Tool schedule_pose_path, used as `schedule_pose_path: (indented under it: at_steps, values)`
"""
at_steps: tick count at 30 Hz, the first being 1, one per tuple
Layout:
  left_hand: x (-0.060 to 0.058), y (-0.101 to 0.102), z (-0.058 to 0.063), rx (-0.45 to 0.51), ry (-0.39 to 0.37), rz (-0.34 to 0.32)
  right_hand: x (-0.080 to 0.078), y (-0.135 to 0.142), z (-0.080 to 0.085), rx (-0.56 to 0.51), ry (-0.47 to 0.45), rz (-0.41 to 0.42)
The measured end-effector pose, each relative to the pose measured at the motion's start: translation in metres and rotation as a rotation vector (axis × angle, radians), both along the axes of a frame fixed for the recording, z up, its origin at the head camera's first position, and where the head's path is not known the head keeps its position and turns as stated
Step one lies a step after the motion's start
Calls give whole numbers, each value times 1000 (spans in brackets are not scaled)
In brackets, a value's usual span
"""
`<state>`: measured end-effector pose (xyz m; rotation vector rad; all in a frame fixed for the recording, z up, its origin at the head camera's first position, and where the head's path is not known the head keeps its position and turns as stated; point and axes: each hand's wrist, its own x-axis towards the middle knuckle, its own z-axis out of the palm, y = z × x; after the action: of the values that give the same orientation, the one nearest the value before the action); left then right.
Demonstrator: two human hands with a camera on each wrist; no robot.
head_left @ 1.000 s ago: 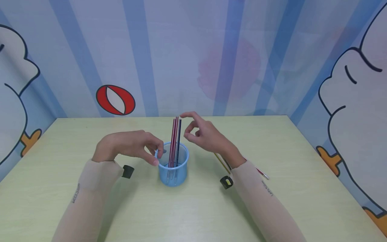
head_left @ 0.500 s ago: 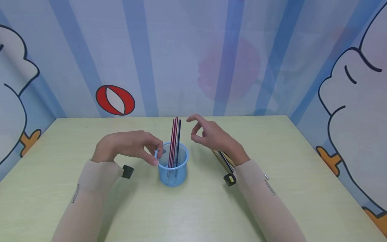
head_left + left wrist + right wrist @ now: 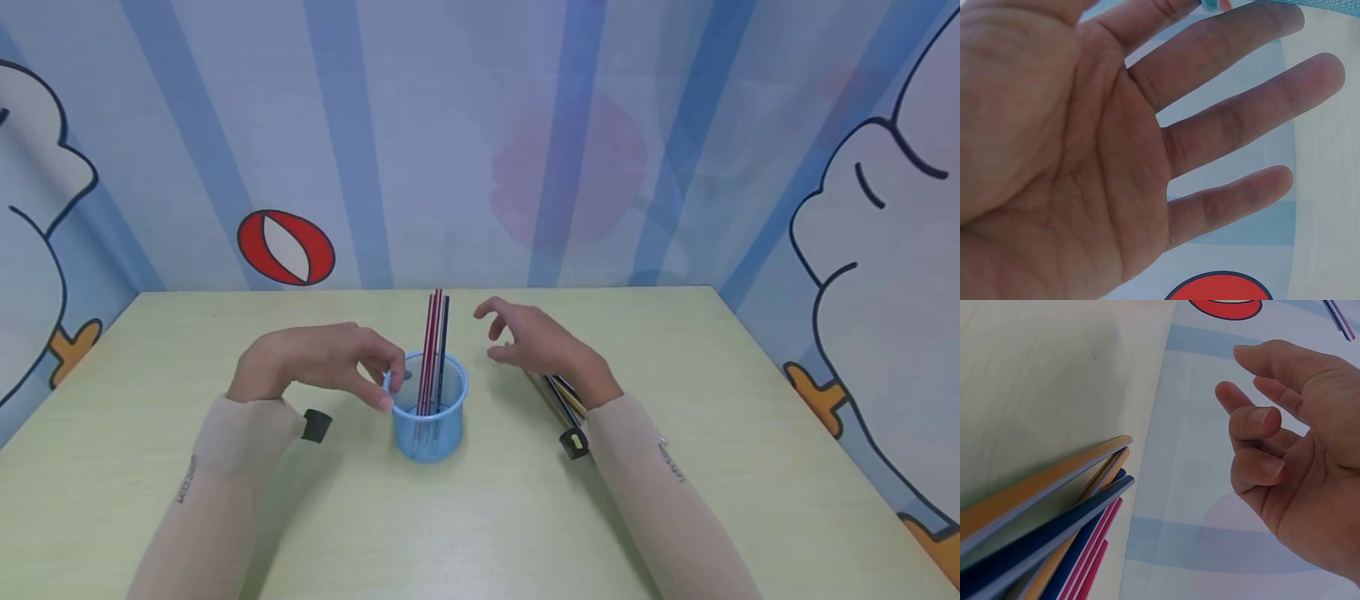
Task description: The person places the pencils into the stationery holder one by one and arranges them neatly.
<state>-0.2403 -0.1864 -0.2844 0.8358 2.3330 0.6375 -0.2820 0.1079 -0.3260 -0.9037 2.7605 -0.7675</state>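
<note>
On the table stands a light blue cup (image 3: 429, 437) holding several upright pencils (image 3: 430, 350), dark red and dark blue. My left hand (image 3: 330, 358) pinches the cup's left rim between thumb and index finger; in the left wrist view the other fingers stretch out straight, and a bit of blue rim shows at the top. To the right of the cup, my right hand (image 3: 528, 333) hovers above the table with loosely bent fingers and nothing in them. Below its wrist lies a bunch of loose pencils (image 3: 1041, 494), gold, dark blue and pink, partly hidden by the sleeve in the head view.
A pale yellow table (image 3: 480, 533) spreads under both hands. Behind it rises a blue striped backdrop (image 3: 450, 150) with cartoon drawings, which also runs along both sides. A small black wrist camera (image 3: 317, 425) juts from the left sleeve, another (image 3: 574, 443) from the right.
My right hand has moved right and slightly down, away from the tops of the pencils in the cup, and its thumb and fingers have spread apart. The left hand and cup have stayed put.
</note>
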Motion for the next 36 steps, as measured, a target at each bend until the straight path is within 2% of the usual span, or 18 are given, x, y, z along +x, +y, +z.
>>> schedule_pose_path:
  at_steps: [6, 13, 22, 36]
  values:
    - [1, 1, 0, 2, 1, 7, -2, 2, -4, 69, -21, 30]
    - [1, 0, 0, -12, 3, 12, -3, 4, -8, 161, -21, 25]
    - [1, 1, 0, -7, 9, 7, 0, 5, -12, 261, -32, -61]
    - [2, 0, 1, 0, 6, 11, -3, 9, -19, 378, 9, -144]
